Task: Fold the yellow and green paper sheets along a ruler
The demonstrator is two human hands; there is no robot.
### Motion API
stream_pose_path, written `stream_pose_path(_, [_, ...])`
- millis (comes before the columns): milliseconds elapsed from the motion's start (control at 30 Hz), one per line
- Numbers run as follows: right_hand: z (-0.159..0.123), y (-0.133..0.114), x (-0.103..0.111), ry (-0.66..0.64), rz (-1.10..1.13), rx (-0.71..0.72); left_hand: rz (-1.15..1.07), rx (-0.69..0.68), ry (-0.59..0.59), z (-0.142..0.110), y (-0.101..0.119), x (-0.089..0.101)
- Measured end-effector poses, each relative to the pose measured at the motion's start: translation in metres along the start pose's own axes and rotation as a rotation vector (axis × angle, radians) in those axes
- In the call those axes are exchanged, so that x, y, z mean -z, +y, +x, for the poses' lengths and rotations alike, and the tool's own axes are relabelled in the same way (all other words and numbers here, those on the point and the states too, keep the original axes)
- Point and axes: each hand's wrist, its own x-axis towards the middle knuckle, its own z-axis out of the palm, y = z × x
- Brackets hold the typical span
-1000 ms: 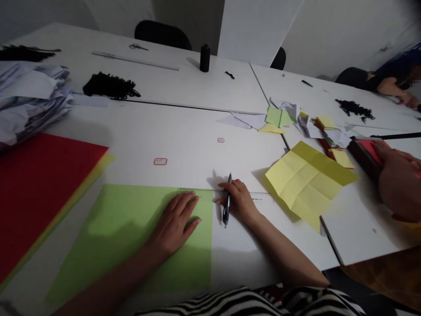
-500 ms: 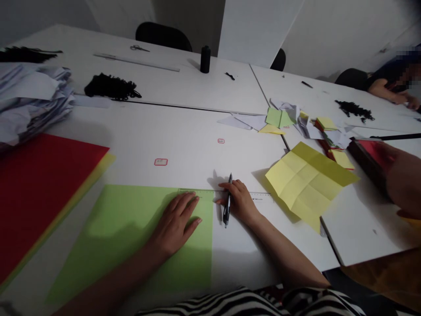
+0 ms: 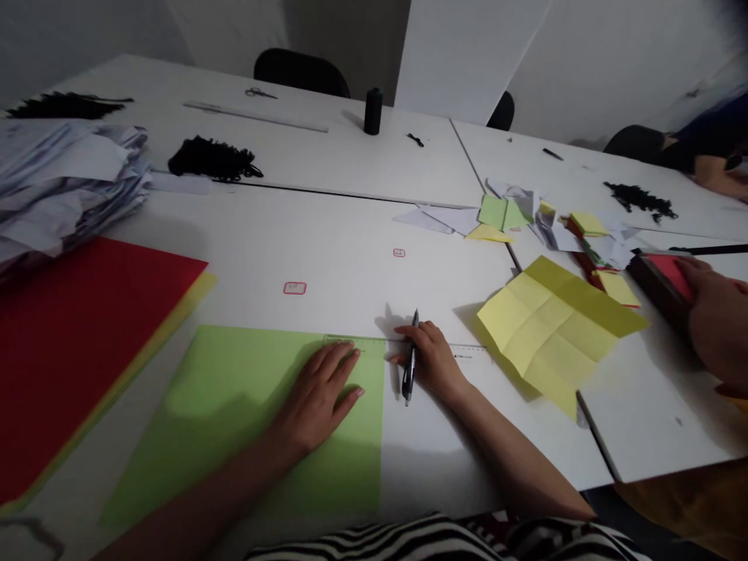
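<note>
A light green sheet of paper (image 3: pixel 234 405) lies in front of me. Along its top edge runs a clear ruler (image 3: pixel 374 343), which extends past the sheet onto the bare table. My left hand (image 3: pixel 321 397) rests flat on the sheet, fingers stretched out, fingertips on the ruler's left part. Just beyond the sheet's right edge, my right hand (image 3: pixel 435 358) holds a pen (image 3: pixel 410 374) between its fingers, tip pointing away from me. That hand lies over the middle of the ruler and partly hides it.
Red sheets (image 3: pixel 105 327) over yellow ones lie left, below a heap of white papers (image 3: pixel 70 171). A creased yellow sheet (image 3: pixel 549 319) and paper scraps (image 3: pixel 502 210) are at right. Another person's hand (image 3: pixel 721 312) holds something red. Black yarn (image 3: pixel 213 158) and a black bottle (image 3: pixel 372 111) stand farther back.
The view has shifted slightly, so everything sits a little farther right. Both hands, the pen, the ruler and the green sheet keep their places relative to each other.
</note>
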Motion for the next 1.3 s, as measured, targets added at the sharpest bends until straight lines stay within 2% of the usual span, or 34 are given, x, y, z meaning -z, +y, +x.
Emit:
stream_pose_path(300, [-0.002, 0.000, 0.009, -0.013, 0.003, 0.025, -0.027, -0.042, -0.024, 0.002, 0.002, 0.003])
stream_pose_path(633, [-0.001, -0.004, 0.005, -0.029, 0.022, 0.033, -0.052, -0.069, -0.015, 0.003, 0.004, 0.002])
stream_pose_path(867, [0.000, -0.003, 0.007, -0.028, 0.052, 0.018, -0.053, -0.032, -0.008, 0.002, 0.003, 0.001])
stream_pose_path(1300, [-0.001, -0.002, 0.010, -0.023, 0.129, -0.004, -0.042, -0.054, -0.028, 0.003, 0.003, 0.002])
